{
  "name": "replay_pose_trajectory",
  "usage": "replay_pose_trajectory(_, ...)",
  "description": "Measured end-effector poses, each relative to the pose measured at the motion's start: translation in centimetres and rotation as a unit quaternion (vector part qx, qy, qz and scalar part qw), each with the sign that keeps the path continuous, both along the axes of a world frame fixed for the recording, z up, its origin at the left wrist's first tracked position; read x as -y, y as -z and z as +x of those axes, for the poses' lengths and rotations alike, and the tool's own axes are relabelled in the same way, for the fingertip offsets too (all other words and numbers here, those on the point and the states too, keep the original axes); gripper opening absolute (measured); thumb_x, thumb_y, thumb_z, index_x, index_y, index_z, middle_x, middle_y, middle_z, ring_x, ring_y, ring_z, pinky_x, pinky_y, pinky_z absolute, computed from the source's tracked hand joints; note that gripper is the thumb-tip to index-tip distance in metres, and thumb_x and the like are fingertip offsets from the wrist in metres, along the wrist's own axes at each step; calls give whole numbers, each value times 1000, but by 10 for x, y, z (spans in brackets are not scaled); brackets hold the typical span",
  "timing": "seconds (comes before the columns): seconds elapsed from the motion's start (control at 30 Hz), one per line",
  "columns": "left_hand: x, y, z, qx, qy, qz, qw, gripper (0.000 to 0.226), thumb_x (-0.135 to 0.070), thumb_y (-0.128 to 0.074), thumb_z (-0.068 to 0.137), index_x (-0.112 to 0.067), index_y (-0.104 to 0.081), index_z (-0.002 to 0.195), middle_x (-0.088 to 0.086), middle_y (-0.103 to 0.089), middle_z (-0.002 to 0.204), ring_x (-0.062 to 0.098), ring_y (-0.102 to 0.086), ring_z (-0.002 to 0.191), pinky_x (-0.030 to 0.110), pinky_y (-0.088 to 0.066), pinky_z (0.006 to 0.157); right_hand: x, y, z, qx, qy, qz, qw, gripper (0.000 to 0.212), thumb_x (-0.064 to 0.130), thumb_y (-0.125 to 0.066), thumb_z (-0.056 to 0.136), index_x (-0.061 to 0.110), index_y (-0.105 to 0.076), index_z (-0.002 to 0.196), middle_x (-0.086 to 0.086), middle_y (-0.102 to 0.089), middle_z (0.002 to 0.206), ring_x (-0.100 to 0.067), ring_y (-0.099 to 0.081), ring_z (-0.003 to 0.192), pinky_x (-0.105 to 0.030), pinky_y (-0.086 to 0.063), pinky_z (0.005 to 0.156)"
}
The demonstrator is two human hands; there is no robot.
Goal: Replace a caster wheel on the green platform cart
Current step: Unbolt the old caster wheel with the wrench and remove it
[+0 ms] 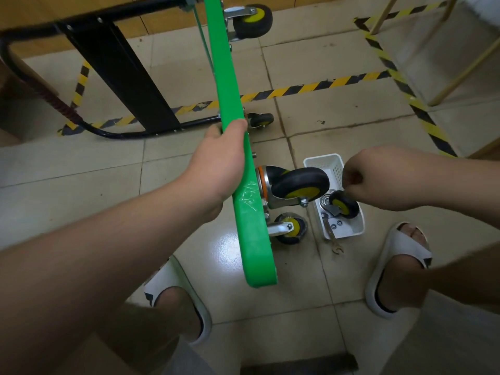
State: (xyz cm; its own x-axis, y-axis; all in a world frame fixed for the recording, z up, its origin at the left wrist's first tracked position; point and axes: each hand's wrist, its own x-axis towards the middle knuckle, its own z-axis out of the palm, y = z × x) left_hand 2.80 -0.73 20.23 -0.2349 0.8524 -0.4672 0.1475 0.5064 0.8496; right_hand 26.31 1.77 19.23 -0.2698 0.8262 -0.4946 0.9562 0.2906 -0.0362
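The green platform cart point(230, 85) stands on its side edge on the tiled floor. My left hand point(219, 163) grips its upper edge and holds it upright. A black-and-yellow caster wheel point(297, 185) sticks out from the cart's underside near me, with another caster point(290, 228) below it by the floor. Two more casters point(253, 20) point(261, 120) show farther along. My right hand point(376, 180) hovers with curled fingers over a white basket point(332, 163); whether it pinches anything is hidden. A loose caster point(343, 204) lies in the basket.
A wrench point(331, 236) leans out of the basket's near end onto the floor, beside small nuts. The cart's black folded handle point(119, 77) lies to the left. Yellow-black hazard tape point(311, 87) crosses the tiles. My feet in white slippers point(178, 299) point(397, 269) flank the cart's near corner.
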Motion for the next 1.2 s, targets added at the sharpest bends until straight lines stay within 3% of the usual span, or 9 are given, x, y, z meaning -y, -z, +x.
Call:
replay_pose_trajectory(0.27, 1, -1, 1, -3, -8, 0, 1000, 55, -56, -46, 86, -29, -52, 134, 5, -68, 112, 29, -69, 98, 53, -56, 91, 40, -17, -27, -91, -25, 0, 996, 20, 39, -55, 94, 29, -71, 87, 3, -69, 78, -11, -63, 68, -34, -57, 65)
replay_pose_trajectory(0.43, 0, -1, 1, 4, -10, -1, 1000, 50, -54, -46, 89, -28, -55, 131, 8, -68, 109, 32, -69, 99, 54, -56, 91, 52, -4, -42, -168, 11, -11, 986, 25, 45, -56, 93, 26, -70, 83, 4, -68, 75, -11, -63, 66, -38, -57, 65)
replay_pose_trajectory(0.6, -1, 1, 0, 11, -13, 0, 1000, 55, -55, -47, 84, -29, -55, 131, 7, -70, 111, 32, -69, 100, 55, -56, 91, 58, 10, -54, -242, 36, -18, 969, 32, 48, -57, 95, 24, -72, 81, 4, -68, 68, -9, -63, 65, -29, -53, 63)
replay_pose_trajectory(0.67, -1, 2, 0, 11, -15, 2, 1000, 58, -57, -47, 80, -30, -55, 131, 5, -70, 111, 31, -70, 99, 55, -56, 91, 59, 18, -58, -274, 61, -36, 959, 38, 51, -57, 95, 20, -72, 78, -2, -69, 66, -15, -65, 62, -33, -56, 63)
replay_pose_trajectory(0.77, -1, 3, 0, 10, -16, -1, 1000, 61, -58, -48, 79, -29, -56, 131, 5, -71, 112, 30, -70, 99, 54, -56, 91, 63, 28, -64, -343, 141, -94, 924, 45, 53, -59, 94, 13, -72, 78, -9, -72, 70, -22, -68, 62, -40, -60, 64)
replay_pose_trajectory(1.0, 0, 3, 0, 16, -30, 0, 999, 60, -55, -50, 81, -26, -56, 133, 5, -71, 113, 29, -70, 99, 54, -56, 92, 80, 41, -77, -482, 346, -231, 771, 37, 44, -64, 95, 9, -74, 93, -2, -72, 79, -12, -58, 56, -28, -50, 51)
replay_pose_trajectory(1.2, 0, 2, -1, 11, -28, -6, 1000, 59, -55, -50, 84, -26, -54, 135, 3, -72, 113, 28, -71, 97, 53, -56, 91, 80, 49, -83, -498, 404, -228, 733, 34, 45, -66, 93, 12, -73, 95, 2, -65, 71, -11, -54, 53, -25, -44, 47)
